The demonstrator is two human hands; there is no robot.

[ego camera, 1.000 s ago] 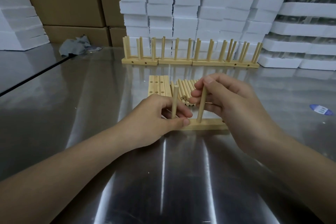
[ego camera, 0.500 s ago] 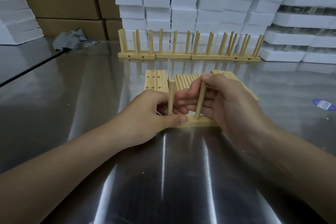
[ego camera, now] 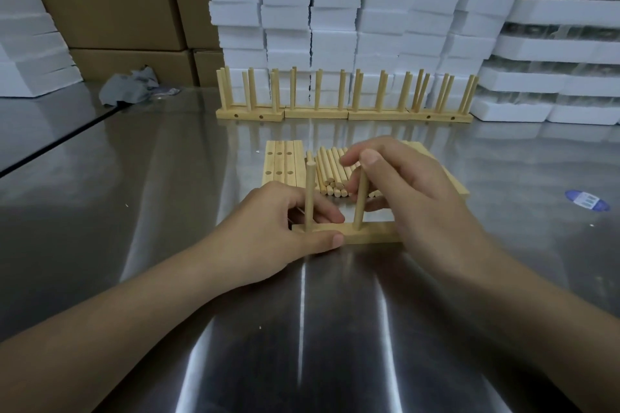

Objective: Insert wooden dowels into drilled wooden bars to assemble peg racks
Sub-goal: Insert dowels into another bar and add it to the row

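The left hand (ego camera: 268, 231) and right hand (ego camera: 416, 201) are bare, with short, plain thumbnails. Behind each wrist, the left forearm (ego camera: 117, 329) and right forearm (ego camera: 536, 312) are bare too.

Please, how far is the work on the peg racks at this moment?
Done: a row of finished racks stands at the back of the table. In hand: the left hand holds a bar with a first dowel upright in it, while the right hand pinches a second dowel standing at the next hole. Left: loose dowels and spare drilled bars lie behind the hands.
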